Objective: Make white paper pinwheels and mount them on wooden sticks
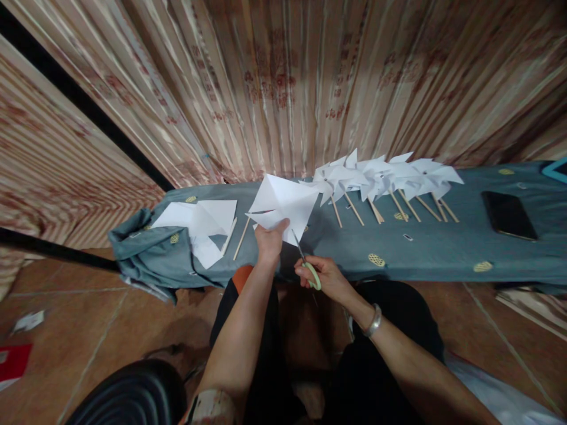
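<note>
My left hand (269,239) pinches the lower edge of a white paper square (287,200), thumb on top. One slit runs into the paper from its left corner. In my right hand (325,276) is a pair of scissors (313,276) with light green handles; the blades reach the paper's lower corner. Just left of the paper lies a thin wooden stick (241,238). Further left, more white paper sheets (217,209) rest on the grey-green cloth. To the right, several white paper pinwheels (381,174) on wooden sticks overlap in a row.
A grey-green cloth (429,254) with yellow pineapple prints covers the long, narrow surface. A black phone (509,214) lies toward its right end. Behind hangs a striped curtain (283,88). A black round stool (133,395) stands on the floor at lower left.
</note>
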A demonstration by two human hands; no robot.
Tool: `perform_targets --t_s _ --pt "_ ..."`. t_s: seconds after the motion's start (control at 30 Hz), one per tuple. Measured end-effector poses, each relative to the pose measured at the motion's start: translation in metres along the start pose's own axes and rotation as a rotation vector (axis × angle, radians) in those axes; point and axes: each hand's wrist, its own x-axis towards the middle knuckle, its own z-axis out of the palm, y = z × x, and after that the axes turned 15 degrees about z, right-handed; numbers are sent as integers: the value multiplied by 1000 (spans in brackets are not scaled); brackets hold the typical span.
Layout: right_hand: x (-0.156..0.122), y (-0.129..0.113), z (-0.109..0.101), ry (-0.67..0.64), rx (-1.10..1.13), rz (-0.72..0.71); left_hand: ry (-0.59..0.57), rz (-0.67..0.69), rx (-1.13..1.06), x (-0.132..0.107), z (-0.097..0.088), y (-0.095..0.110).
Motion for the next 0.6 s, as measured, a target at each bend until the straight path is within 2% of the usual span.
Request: perform_targets --t_s 0.6 --pt "0 -1 1 46 -25 -5 -16 -4 0 -3 2 0"
